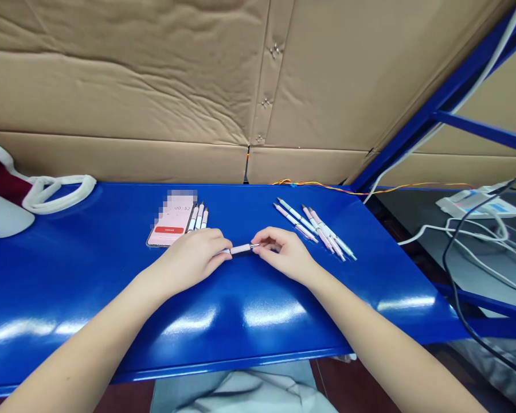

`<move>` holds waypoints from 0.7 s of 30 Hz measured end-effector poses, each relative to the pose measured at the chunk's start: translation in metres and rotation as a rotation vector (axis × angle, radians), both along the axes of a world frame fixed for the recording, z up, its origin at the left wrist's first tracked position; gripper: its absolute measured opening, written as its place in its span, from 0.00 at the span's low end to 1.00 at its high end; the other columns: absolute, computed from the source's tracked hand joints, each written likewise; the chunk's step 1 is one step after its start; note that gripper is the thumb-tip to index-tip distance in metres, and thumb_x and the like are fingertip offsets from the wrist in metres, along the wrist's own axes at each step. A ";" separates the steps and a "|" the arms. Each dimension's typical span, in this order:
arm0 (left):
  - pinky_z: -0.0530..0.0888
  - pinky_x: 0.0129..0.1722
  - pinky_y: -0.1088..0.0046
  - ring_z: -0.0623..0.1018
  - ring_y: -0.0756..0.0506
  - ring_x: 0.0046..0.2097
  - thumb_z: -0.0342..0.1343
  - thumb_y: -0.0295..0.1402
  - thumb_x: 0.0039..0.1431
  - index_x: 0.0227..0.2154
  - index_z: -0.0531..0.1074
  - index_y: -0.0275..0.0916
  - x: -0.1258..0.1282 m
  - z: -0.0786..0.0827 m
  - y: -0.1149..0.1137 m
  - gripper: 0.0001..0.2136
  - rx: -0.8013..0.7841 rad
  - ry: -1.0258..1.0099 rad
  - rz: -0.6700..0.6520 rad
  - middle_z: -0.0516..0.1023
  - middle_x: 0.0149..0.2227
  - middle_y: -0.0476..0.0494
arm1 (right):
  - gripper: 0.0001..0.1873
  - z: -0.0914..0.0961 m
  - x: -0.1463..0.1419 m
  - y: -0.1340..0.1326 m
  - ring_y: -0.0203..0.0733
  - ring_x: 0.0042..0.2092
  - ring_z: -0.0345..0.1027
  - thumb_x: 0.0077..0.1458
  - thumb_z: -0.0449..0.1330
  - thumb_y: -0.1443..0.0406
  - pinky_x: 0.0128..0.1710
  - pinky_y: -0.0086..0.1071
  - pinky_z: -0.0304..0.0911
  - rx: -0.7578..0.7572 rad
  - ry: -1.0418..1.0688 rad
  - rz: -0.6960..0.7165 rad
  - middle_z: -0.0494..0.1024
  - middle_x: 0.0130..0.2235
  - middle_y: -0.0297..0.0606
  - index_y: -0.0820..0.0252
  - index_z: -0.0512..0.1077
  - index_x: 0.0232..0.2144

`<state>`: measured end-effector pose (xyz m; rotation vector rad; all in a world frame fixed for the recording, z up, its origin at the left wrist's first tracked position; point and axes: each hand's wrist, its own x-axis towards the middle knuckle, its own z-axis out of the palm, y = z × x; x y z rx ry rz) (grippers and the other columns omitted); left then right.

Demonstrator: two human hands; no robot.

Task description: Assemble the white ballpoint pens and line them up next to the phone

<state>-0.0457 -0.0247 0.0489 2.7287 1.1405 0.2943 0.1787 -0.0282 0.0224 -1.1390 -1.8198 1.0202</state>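
Between my two hands a pale pink and white pen (241,249) lies level, just above the blue table. My left hand (193,258) is closed on its left end. The fingertips of my right hand (286,252) pinch its metal tip at the other end. Beyond my left hand, several pens (198,217) sit side by side next to a phone (172,217) with a timer on its screen. Past my right hand is a loose group of pens (322,232), white, pink and pale green, some crossing others.
The blue table (241,321) ends at a front edge near my lap. Brown cardboard (163,86) stands behind it. A white container with a looped handle (60,192) is at the left. Cables (490,229) and a blue frame (417,123) are on the right.
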 end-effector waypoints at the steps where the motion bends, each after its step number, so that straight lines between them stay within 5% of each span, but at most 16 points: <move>1: 0.69 0.37 0.71 0.73 0.46 0.36 0.46 0.35 0.63 0.39 0.73 0.40 0.000 0.000 -0.001 0.11 0.003 0.003 0.003 0.72 0.34 0.45 | 0.04 0.000 0.000 0.000 0.36 0.30 0.68 0.48 0.59 0.65 0.32 0.31 0.66 -0.020 0.004 -0.006 0.74 0.30 0.35 0.60 0.71 0.29; 9: 0.69 0.36 0.73 0.73 0.48 0.35 0.45 0.36 0.64 0.39 0.71 0.40 0.004 0.001 -0.006 0.10 -0.008 -0.035 0.038 0.70 0.36 0.46 | 0.16 0.004 0.003 0.000 0.34 0.26 0.64 0.57 0.53 0.59 0.28 0.28 0.60 -0.015 -0.173 0.025 0.70 0.22 0.33 0.61 0.68 0.22; 14: 0.70 0.37 0.72 0.73 0.48 0.35 0.46 0.35 0.63 0.39 0.70 0.40 0.005 -0.001 -0.004 0.10 -0.013 -0.069 0.059 0.70 0.36 0.46 | 0.10 0.004 0.007 0.001 0.33 0.28 0.63 0.52 0.59 0.59 0.28 0.27 0.60 -0.049 -0.092 0.075 0.70 0.28 0.32 0.59 0.68 0.35; 21: 0.69 0.37 0.73 0.73 0.48 0.35 0.45 0.35 0.64 0.38 0.70 0.40 0.005 0.000 -0.004 0.10 -0.026 -0.057 0.056 0.70 0.36 0.46 | 0.12 0.006 0.008 0.002 0.36 0.31 0.65 0.60 0.51 0.62 0.33 0.30 0.59 0.187 -0.310 0.153 0.72 0.28 0.34 0.59 0.70 0.28</move>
